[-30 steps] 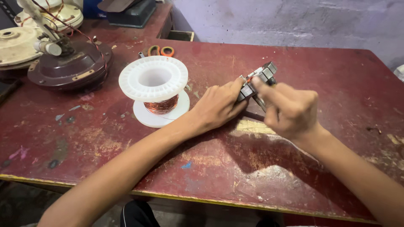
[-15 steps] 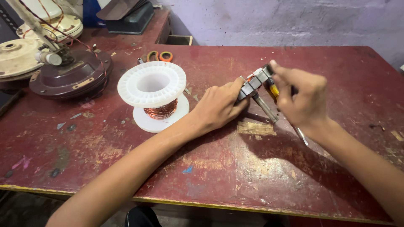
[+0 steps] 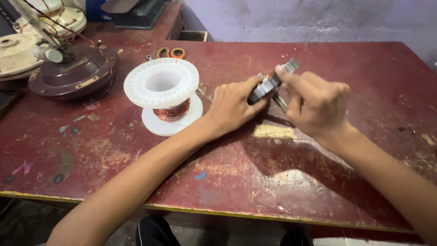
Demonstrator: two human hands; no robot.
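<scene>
My left hand (image 3: pixel 233 107) grips a small dark metal block (image 3: pixel 269 84), a stack of thin plates, just above the worn red table (image 3: pixel 136 155). My right hand (image 3: pixel 314 105) closes around the block's far end and around a thin metal tool (image 3: pixel 280 103) whose tip shows between the two hands. To the left of my hands stands a white plastic spool (image 3: pixel 162 84) wound with copper wire.
A dark round fan motor housing (image 3: pixel 75 75) with red wires sits at the table's far left, beside cream-coloured round covers (image 3: pixel 16 54). Orange-handled scissors (image 3: pixel 170 52) lie behind the spool. A dark box (image 3: pixel 136 11) stands at the back. A pale patch (image 3: pixel 274 131) marks the tabletop under my hands.
My right hand has turned over the metal block, hiding the tool's yellow handle. The block stays between both hands, which remain close together.
</scene>
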